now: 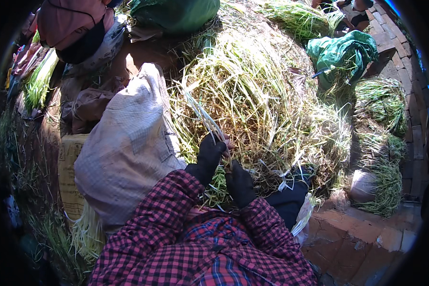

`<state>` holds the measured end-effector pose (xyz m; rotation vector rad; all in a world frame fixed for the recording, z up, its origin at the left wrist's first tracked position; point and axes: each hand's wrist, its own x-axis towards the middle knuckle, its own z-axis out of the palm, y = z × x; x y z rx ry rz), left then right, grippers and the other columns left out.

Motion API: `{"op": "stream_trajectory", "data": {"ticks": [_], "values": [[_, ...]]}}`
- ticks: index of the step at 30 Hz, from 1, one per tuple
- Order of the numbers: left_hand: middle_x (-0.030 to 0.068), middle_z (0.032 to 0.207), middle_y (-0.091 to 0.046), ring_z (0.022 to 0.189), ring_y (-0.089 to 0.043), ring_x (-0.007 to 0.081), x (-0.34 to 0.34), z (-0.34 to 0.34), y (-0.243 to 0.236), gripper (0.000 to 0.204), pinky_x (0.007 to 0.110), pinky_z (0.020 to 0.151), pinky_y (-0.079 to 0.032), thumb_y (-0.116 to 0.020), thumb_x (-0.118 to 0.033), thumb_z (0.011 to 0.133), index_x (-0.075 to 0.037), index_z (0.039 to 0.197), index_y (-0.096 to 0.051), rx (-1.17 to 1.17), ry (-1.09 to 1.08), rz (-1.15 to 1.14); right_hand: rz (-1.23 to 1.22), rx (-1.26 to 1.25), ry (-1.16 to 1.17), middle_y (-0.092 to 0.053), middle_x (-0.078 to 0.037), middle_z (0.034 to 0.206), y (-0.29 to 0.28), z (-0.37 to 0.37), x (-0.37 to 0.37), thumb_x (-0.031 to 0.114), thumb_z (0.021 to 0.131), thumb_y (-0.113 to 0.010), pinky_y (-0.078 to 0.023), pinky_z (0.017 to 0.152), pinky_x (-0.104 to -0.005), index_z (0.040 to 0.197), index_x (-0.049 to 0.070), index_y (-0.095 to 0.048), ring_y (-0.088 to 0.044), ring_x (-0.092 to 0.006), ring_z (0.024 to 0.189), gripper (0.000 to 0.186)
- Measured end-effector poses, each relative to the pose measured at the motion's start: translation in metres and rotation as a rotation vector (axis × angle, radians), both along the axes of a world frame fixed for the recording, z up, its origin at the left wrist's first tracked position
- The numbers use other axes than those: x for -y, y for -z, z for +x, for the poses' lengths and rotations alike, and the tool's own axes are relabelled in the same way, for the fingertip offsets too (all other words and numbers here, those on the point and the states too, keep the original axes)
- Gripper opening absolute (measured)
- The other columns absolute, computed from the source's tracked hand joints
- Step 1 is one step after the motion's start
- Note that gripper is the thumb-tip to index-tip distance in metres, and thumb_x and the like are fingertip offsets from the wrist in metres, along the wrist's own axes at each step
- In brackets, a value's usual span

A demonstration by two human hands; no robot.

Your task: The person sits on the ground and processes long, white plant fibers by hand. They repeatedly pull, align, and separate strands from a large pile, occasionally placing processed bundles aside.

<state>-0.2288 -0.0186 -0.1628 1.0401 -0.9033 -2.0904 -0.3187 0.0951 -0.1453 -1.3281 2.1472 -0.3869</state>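
Note:
My left hand (210, 153), in a dark glove with bare fingertips showing, is closed around a few long pale stalks (205, 117). The stalks rise from it toward the upper left. Just below and to the right, my right hand (240, 185), also dark-gloved, closes on the lower ends of the same stalks; its fingertips are partly hidden. Beyond both hands spreads a large heap of loose green and straw-coloured stalks (245, 86). Small green leaves lie between my wrists.
At left a big pale cloth sack (124, 138) stands by a yellowish printed box (73, 174). Green sacks (174, 16) lie at the back. To the right are a teal sack (341, 52), green bundles (379, 105) and a brick edge (357, 233). Other people (74, 28) are nearby.

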Motion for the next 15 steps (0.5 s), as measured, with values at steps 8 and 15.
{"op": "stream_trajectory", "data": {"ticks": [8,15], "values": [[0.0021,0.057,-0.046,0.042,-0.04,0.0103,0.002,-0.007,-0.009,0.014,0.022,0.038,-0.032,-0.05,-0.013,0.079,-0.005,0.089,-0.053,-0.418,0.217,0.126,-0.217,0.228,0.332,-0.058,-0.009,0.072,0.073,-0.112,-0.037,0.017,0.084,-0.049,-0.043,0.06,-0.0322,0.097,0.004,-0.056,-0.054,-0.0193,0.063,0.019],[0.0024,0.048,-0.041,0.038,-0.037,0.012,0.012,0.006,-0.026,0.024,0.025,0.035,-0.029,-0.051,-0.026,0.081,-0.005,0.069,-0.051,-0.212,0.422,0.232,-0.38,1.013,0.13,-0.055,-0.001,0.096,-0.03,-0.044,0.063,0.008,0.084,-0.048,-0.039,0.062,-0.0204,0.119,0.001,-0.047,-0.046,-0.0052,0.07,0.035]]}}
